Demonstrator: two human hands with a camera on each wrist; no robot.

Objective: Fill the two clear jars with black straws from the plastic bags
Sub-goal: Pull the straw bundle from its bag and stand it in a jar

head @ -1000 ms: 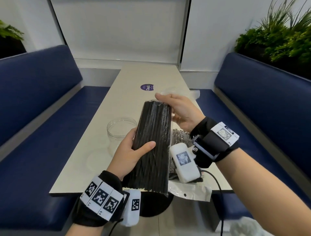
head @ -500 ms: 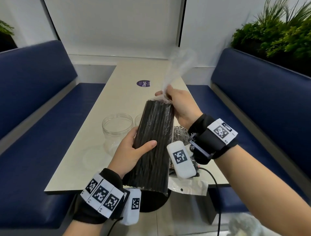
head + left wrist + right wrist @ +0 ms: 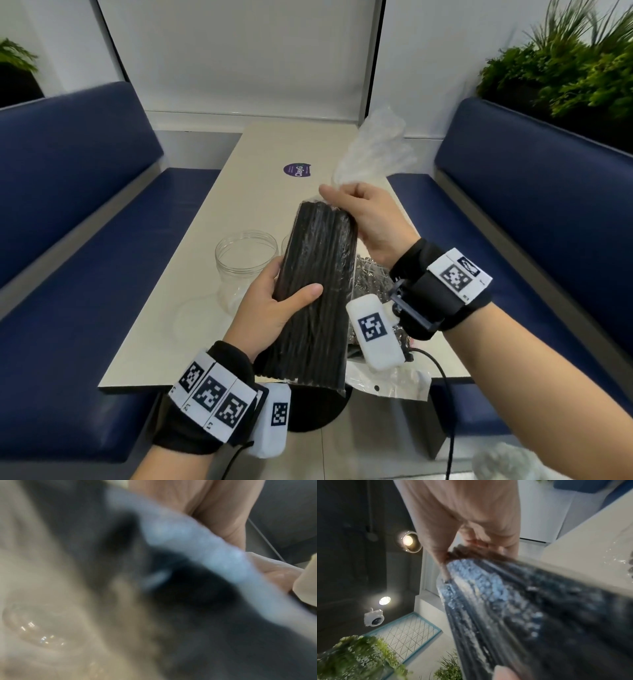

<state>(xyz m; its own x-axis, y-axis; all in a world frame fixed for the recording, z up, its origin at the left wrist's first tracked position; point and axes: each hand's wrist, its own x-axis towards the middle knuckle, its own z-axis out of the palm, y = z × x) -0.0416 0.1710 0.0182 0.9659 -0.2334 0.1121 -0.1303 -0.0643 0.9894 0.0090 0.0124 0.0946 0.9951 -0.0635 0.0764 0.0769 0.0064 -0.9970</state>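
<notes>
A long bundle of black straws in a clear plastic bag is held slanting above the table's near end. My left hand grips its middle, thumb across the front. My right hand pinches the loose top of the bag, which stands up crumpled above the far end of the straws. In the right wrist view the straws run out from under my fingers. A clear empty jar stands on the table to the left of the bundle. The rim of a second jar just shows behind the bundle.
The cream table runs away between two blue benches. Another bag with dark straws lies under my right wrist, its flat end hanging over the near edge. A purple sticker sits mid-table. Plants stand behind the right bench.
My right hand went from lying on the bundle's far end to pinching the bag's top, which it has pulled up loose. The left hand's grip on the bundle is unchanged.
</notes>
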